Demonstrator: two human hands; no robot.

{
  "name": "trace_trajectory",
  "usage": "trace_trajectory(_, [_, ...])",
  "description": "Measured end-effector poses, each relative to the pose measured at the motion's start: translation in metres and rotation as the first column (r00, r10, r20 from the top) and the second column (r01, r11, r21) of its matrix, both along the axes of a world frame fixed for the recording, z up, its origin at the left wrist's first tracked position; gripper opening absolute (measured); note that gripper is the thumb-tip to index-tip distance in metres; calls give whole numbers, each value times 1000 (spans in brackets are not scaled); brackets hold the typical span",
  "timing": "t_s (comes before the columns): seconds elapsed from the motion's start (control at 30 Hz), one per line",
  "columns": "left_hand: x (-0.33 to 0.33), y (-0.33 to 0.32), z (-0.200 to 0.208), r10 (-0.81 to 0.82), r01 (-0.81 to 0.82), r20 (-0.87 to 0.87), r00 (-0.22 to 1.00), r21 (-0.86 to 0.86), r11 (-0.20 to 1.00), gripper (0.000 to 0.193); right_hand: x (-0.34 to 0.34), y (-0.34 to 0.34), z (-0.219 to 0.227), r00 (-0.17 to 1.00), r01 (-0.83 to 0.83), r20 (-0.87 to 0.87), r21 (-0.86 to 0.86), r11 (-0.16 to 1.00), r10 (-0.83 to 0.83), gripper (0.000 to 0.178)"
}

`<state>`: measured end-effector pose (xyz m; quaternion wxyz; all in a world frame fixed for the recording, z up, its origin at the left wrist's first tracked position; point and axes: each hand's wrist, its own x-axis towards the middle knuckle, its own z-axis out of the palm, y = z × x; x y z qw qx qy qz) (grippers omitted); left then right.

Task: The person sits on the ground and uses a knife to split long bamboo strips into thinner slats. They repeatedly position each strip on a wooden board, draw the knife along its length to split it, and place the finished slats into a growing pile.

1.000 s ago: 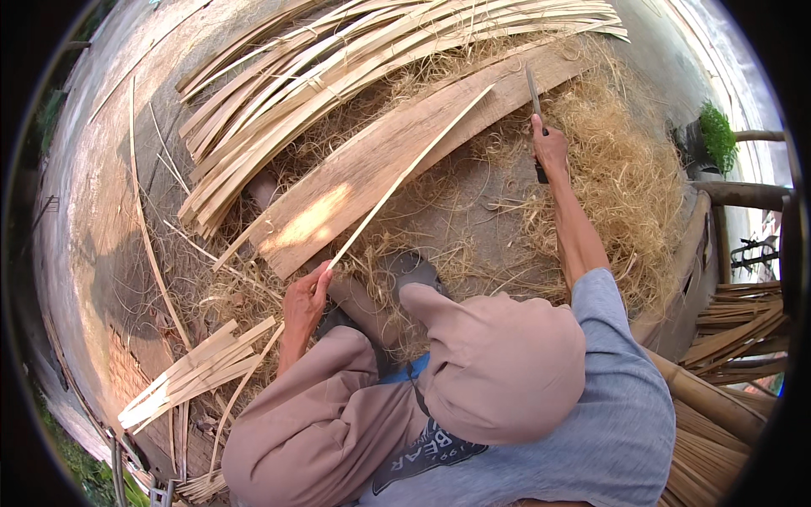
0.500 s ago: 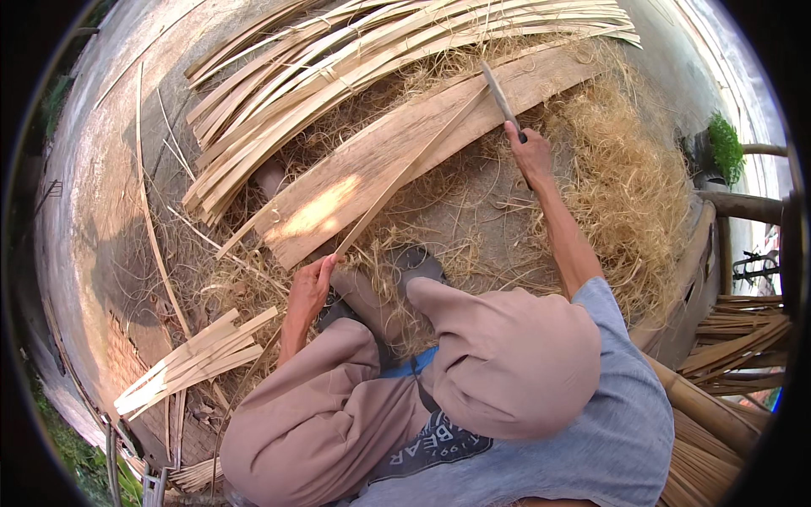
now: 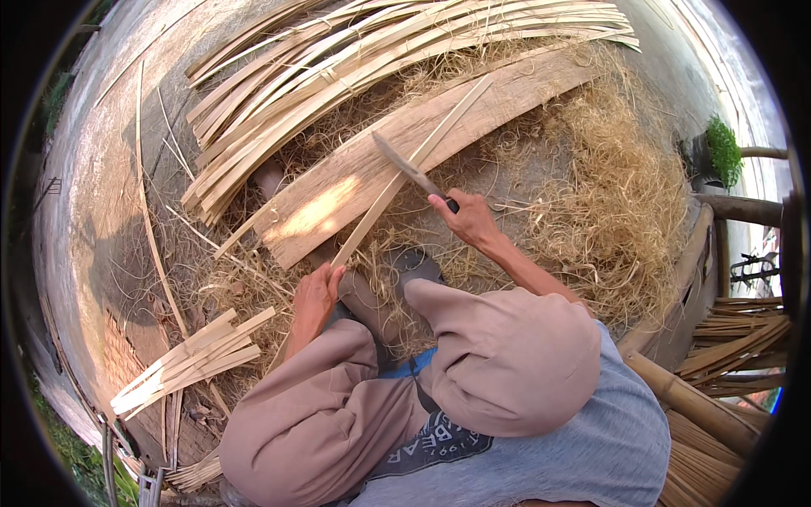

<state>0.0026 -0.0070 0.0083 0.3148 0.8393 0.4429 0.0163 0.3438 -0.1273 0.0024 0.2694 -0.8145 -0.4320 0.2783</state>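
My left hand is closed on the near end of a long, thin bamboo strip. The strip slants away to the upper right across a wide wooden board. In my right hand is a knife, gripped by its dark handle. Its blade points to the upper left and crosses over the strip about midway along; whether the edge touches it I cannot tell. The strip's far end rests over the board.
Beyond the board lies a large pile of bamboo strips. Curly shavings heap up on the right. A smaller bundle of pale strips lies at the left. A bamboo pole and more strips are at the right, below a potted plant.
My right hand has drawn the knife from the strip's far end toward me and left. The strip now shows a paler face. My left hand has shifted slightly.
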Motion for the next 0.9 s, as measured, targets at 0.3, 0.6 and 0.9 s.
trace_trajectory(0.3, [12,-9,-1,36,-32,-40,999,94,995,34,-11,-7,12,981,-139,122,-77,987,148,61])
trace_trajectory(0.6, [-2,-10,-6,45,-39,-49,998,114,993,36,46,16,11,984,125,137,-61,990,-115,64])
trace_trajectory(0.9, [6,-17,-3,36,-21,-107,994,140,990,30,164,23,-4,902,276,347,-4,961,-258,68])
